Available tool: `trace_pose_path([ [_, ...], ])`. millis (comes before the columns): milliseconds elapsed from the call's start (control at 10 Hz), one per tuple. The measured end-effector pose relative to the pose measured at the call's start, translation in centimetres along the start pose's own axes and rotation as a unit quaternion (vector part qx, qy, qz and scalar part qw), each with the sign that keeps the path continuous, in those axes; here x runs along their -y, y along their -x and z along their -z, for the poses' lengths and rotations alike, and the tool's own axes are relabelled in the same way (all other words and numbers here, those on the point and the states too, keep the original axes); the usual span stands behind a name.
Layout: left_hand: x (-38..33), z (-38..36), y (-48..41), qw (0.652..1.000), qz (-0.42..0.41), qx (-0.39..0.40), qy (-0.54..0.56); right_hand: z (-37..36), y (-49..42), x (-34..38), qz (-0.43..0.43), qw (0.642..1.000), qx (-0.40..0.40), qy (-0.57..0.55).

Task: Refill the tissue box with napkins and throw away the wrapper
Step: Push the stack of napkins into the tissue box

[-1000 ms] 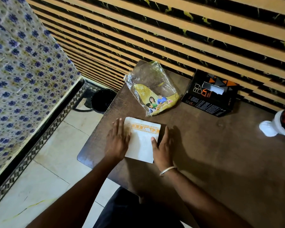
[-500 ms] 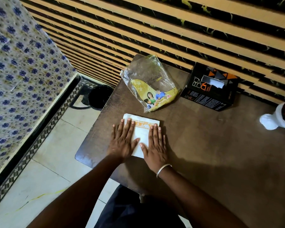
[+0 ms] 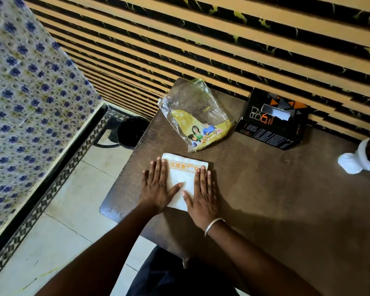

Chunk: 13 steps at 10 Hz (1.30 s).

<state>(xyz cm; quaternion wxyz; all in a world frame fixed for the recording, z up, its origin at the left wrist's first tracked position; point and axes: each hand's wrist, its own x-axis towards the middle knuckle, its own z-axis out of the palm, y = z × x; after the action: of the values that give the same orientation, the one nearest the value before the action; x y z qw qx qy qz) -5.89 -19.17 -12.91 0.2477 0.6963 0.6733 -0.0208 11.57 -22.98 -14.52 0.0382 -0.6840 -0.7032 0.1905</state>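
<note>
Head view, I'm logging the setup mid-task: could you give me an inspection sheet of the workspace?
Surface: dark brown table.
Job's things: white napkin stack with orange border, near edge; clear printed wrapper behind it; black tissue box by the wall, a tissue showing in its slot.
Clutter: white figurine with red, right edge.
Hands: left hand and right hand flat on the napkin stack.
Cables: nothing seen.
Surroundings: striped slatted wall; black bin on the tiled floor, left of the table.

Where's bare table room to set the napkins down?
Widest bare table: between right hand, tissue box and white ornament. Narrow gap between wrapper and tissue box. Crowded: left end, where left hand and right hand press the napkins near the wrapper.
</note>
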Motion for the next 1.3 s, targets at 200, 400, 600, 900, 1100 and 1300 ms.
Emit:
trace_pose_path([
  [200, -4.0, 2.9, -2.5, 0.993, -0.045, -0.091, 0.056, 5.2, -2.8, -4.0, -0.101, 0.973, -0.146, -0.148],
  [400, -13.5, 5.0, -7.8, 0.967, -0.155, -0.042, 0.197, 12.7, -7.5, -12.8, -0.271, 0.883, -0.279, -0.264],
  [600, -21.8, 7.0, -11.4, 0.91, -0.153, 0.067, 0.379, 17.0, -9.8, -18.6, -0.32, 0.824, -0.239, -0.402],
  [900, -26.2, 7.6, -13.5, 0.839, -0.04, 0.096, 0.533, 16.6, -11.1, -20.7, -0.31, 0.695, -0.204, -0.616],
  [1100, -25.3, 5.9, -10.1, 0.841, -0.031, 0.091, 0.532, 15.7, -7.4, -21.0, -0.273, 0.694, -0.251, -0.616],
  [1300, -24.9, 3.9, -2.3, 0.817, -0.014, 0.163, 0.552, 12.2, 1.2, -22.2, -0.338, 0.751, -0.21, -0.526],
])
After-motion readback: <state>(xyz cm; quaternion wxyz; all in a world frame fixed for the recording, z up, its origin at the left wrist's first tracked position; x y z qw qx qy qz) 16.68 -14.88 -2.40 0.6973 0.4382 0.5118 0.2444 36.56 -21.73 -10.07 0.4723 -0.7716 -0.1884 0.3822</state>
